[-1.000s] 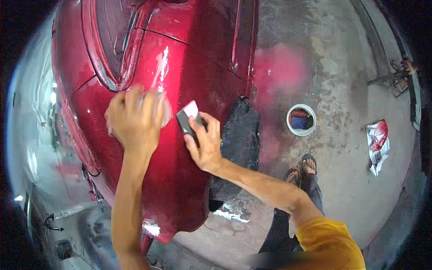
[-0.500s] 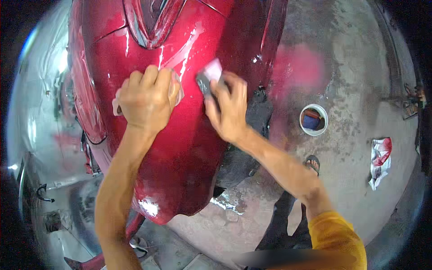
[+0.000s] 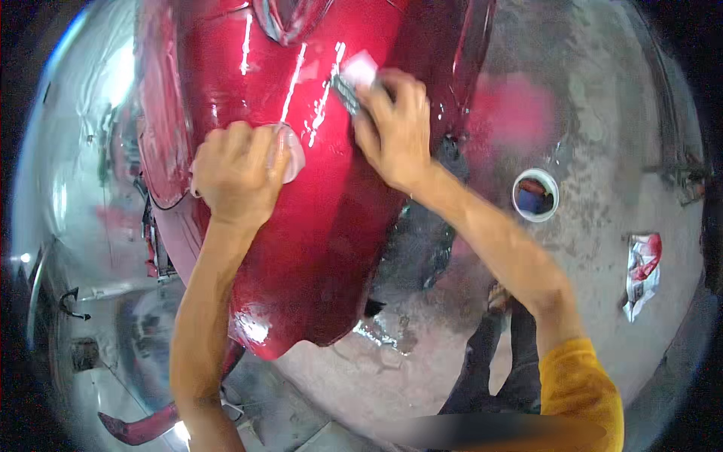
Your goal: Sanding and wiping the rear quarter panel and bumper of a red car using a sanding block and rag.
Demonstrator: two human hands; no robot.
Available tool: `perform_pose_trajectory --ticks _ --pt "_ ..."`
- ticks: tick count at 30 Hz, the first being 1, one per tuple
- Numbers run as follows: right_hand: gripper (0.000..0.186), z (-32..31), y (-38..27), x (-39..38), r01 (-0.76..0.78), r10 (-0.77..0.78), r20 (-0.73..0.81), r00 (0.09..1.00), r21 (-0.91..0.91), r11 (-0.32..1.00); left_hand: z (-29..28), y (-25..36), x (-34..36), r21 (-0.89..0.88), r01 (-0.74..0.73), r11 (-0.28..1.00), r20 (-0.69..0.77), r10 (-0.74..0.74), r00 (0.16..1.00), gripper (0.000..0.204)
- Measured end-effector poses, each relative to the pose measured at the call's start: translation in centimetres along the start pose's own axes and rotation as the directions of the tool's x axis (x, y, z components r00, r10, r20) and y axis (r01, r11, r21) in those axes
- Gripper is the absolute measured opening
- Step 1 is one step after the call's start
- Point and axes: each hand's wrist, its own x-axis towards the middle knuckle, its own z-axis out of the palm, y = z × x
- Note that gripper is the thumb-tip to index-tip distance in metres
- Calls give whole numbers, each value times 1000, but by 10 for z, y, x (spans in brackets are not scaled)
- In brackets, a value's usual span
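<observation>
Red glossy bodywork curves under left hand clutching pale wad, right hand gripping block.

A mustard-yellow short sleeve of soft cloth is worn on the right upper arm, ending just above the elbow. Its yellow is brightened along the outer edge and darkened to amber in the folds. Below it, a slim forearm is left uncovered as far as the bare right hand. The left forearm is likewise uncovered, and the left hand is bare, with rounded knuckles. Long, nearly black fabric trousers are worn on the legs. One foot is partly shown, its footwear blurred.
</observation>
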Motion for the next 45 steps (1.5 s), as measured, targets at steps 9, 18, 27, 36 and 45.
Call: perform_pose_trajectory --ticks 9,18,27,36,45 --pt "43 -4 -97 -74 -10 -26 153 988 232 973 -16 4 -84 52 181 982 -121 -174 977 36" --pt "43 19 -93 -24 -200 204 -72 976 57 978 -20 -11 -61 1 173 985 -125 -172 977 25" --pt "55 -16 -102 -91 -169 155 106 982 147 975 -14 3 -59 -113 30 993 -75 -38 996 21" --pt "54 -12 -183 -135 -70 -6 262 965 277 958 -67 44 -226 -132 321 938 65 -315 947 31" --pt "53 8 -155 -65 -113 101 80 992 161 981 -65 48 -251 -27 470 882 -211 -464 860 24"
